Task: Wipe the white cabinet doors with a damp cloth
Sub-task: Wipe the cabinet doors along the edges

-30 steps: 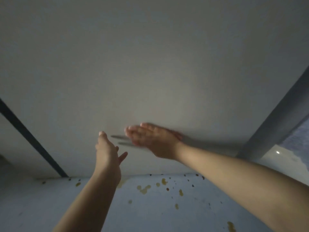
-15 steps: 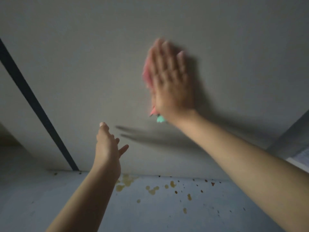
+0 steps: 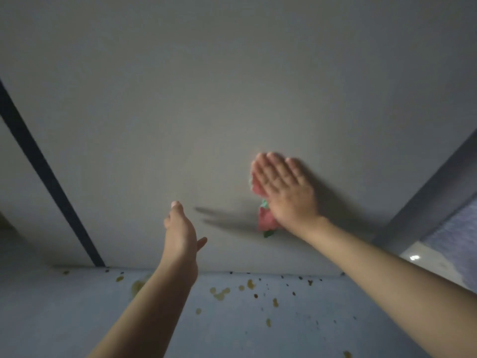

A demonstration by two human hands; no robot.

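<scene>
A white cabinet door (image 3: 206, 104) fills most of the view, seen from below in dim light. My right hand (image 3: 284, 189) lies flat with straight fingers on a pink and green cloth (image 3: 265, 219), pressing it against the door; only the cloth's left edge and lower end show beside the palm. My left hand (image 3: 180, 228) is raised below and to the left, fingers straight, thumb out, holding nothing. I cannot tell whether its fingertips touch the door.
A dark gap (image 3: 51, 182) runs diagonally on the left between this door and the neighbouring one. The underside panel (image 3: 232, 319) below the door carries several yellow-brown spots. A grey frame edge (image 3: 426, 187) and a bright surface (image 3: 426, 257) lie at the right.
My right hand with the cloth has slid down and to the right across the door after sweeping upward. The left hand has stayed in about the same place.
</scene>
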